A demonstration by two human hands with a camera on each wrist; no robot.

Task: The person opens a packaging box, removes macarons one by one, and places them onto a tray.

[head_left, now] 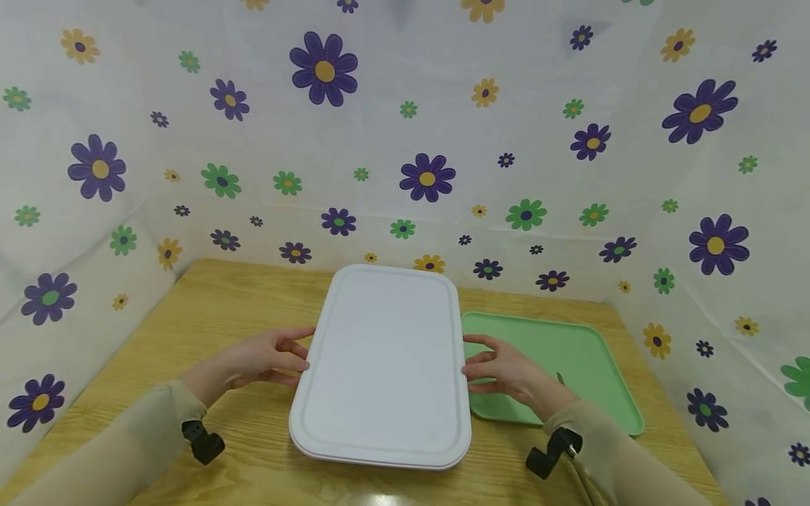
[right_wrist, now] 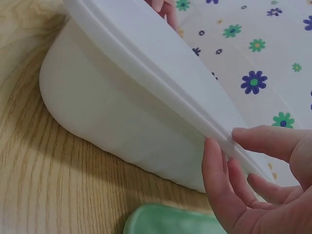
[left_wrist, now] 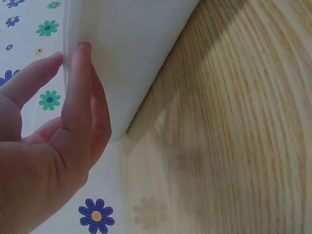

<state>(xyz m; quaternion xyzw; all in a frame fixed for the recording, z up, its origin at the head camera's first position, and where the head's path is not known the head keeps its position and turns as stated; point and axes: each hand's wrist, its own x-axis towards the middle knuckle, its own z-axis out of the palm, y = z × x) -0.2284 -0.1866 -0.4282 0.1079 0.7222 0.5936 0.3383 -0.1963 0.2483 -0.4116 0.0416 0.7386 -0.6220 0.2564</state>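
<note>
A white plastic storage box stands on the wooden table, topped by a white rectangular lid with rounded corners. At the lid's left edge is my left hand; in the left wrist view its thumb is at the rim and its fingers lie against the box wall below. My right hand pinches the right edge, thumb on the lid and fingers under the rim. What is inside the box is hidden by the lid.
A light green tray lies on the table to the right of the box, with a small dark thin item on it, partly behind my right wrist. Flower-printed white sheeting encloses the wooden table at the back and both sides.
</note>
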